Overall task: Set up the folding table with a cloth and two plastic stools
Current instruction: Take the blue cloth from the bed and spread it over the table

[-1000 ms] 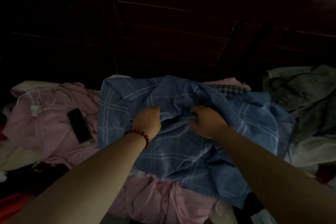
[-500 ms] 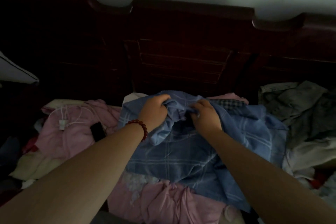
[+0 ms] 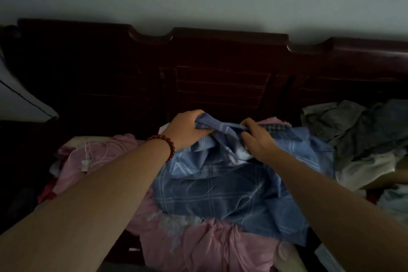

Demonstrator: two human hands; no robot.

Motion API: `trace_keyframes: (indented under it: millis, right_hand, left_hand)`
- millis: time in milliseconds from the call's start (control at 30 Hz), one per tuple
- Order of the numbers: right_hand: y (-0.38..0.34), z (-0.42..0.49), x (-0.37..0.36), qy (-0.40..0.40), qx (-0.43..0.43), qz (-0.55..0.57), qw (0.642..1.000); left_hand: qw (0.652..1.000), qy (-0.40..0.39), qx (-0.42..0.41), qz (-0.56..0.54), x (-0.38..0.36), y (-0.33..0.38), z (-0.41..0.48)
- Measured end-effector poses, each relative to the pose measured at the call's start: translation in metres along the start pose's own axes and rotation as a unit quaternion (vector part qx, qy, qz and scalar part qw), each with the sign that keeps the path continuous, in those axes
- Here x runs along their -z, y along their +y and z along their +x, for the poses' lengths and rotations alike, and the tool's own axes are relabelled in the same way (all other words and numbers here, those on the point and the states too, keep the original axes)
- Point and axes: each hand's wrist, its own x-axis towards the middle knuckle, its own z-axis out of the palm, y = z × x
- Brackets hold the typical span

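Left hand [image 3: 185, 129] and right hand [image 3: 257, 139] each clench the far edge of the blue checked cloth [image 3: 220, 194], close together, neither one nearer. The cloth's bulk lies crumpled below the hands, toward the person, on pink bedding [image 3: 209, 247]. In my judgement, a lift up and back would free it.

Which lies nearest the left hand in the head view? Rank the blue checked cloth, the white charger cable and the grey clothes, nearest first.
1. blue checked cloth: gripped by the left hand.
2. white charger cable: on the pink fabric, to its left.
3. grey clothes: far right, beyond the right hand.
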Motion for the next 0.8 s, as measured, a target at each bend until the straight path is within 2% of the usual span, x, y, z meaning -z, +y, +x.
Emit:
trace_keyframes:
  millis: [133, 233, 300, 433, 500, 600, 800]
  right_hand:
    - [0.004, -0.014, -0.008, -0.006, -0.012, -0.013, 1.0]
    - [0.019, -0.021, -0.019, 0.029, -0.01, -0.093, 0.995]
    - [0.035, -0.023, -0.025, 0.053, -0.048, -0.134, 0.988]
    - [0.049, -0.024, -0.021, 0.172, -0.146, -0.083, 0.971]
    - [0.048, -0.022, -0.014, 0.179, -0.175, -0.064, 0.966]
    - [0.042, -0.018, -0.007, 0.165, -0.172, -0.062, 0.969]
    - [0.039, -0.022, -0.014, 0.159, -0.111, -0.014, 0.981]
  left_hand:
    - [1.0, 0.016, -0.01, -0.009, -0.004, 0.009, -0.004]
    - [0.999, 0.042, -0.02, -0.016, -0.003, 0.011, -0.005]
    - [0.997, 0.067, -0.031, -0.025, 0.001, 0.012, -0.005]
    - [0.99, 0.129, -0.046, -0.038, 0.013, 0.009, -0.006]
    - [0.989, 0.136, -0.055, -0.031, 0.017, 0.007, -0.006]
    - [0.988, 0.143, -0.055, -0.021, 0.017, 0.008, -0.003]
    - [0.986, 0.154, -0.036, -0.05, 0.006, 0.023, 0.015]
